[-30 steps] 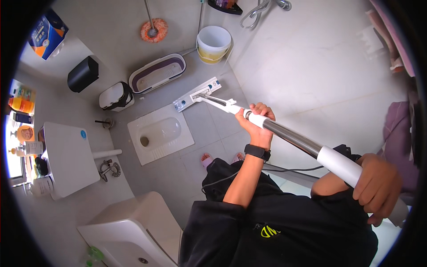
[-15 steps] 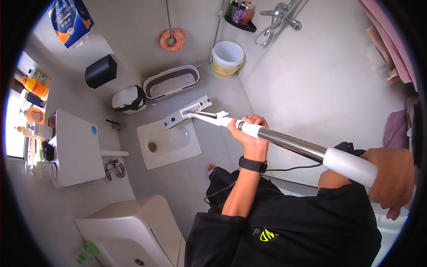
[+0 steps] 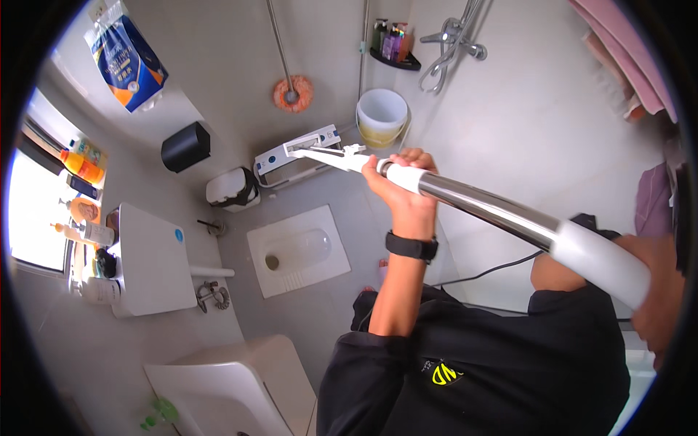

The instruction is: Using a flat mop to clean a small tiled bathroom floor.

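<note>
Flat mop [image 3: 488,211] slants across my view, its head [image 3: 273,159] overlapping the long basin [image 3: 299,176]; my left hand [image 3: 404,200] clasps the collar [image 3: 407,179], likely for steering — my right hand [image 3: 660,294], blurred, wraps the upper grip [image 3: 603,263], presumably for leverage.

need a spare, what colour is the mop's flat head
Flat head: mostly white with blue marks, head view.

Pale walls [image 3: 523,145], grey tiled floor [image 3: 313,309], bright window [image 3: 36,207] at left
</note>
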### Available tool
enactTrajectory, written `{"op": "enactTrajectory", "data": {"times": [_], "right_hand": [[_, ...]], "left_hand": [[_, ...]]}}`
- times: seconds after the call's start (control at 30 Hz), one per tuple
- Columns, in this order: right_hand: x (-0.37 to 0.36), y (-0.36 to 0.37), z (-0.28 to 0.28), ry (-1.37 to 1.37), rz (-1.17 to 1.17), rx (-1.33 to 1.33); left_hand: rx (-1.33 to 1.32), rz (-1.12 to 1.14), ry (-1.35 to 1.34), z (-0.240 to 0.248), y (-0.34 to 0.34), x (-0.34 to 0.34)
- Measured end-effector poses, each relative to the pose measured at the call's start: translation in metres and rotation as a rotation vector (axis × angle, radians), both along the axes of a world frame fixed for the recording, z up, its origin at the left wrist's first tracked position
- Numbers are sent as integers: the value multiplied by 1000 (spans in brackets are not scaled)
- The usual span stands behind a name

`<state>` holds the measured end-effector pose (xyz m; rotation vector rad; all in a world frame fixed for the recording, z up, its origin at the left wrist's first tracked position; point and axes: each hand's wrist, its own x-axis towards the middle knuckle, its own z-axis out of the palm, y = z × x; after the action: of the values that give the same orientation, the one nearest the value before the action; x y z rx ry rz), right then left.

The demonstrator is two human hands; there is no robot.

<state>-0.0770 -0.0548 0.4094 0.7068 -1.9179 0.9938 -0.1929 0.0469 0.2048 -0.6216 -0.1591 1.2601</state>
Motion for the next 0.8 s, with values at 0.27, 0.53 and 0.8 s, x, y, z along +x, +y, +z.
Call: {"op": "enactTrajectory", "data": {"times": [0.27, 0.53, 0.8], "right_hand": [[4, 79, -16, -230, -152, -133], [-26, 147, -92, -94, -375, -418], [-32, 168, -120, -295, -465, -346]], "left_hand": [[-21, 109, 77, -58, 93, -7], [-121, 332, -193, -147, 152, -26], [-43, 401, -95, -190, 179, -37]]}}
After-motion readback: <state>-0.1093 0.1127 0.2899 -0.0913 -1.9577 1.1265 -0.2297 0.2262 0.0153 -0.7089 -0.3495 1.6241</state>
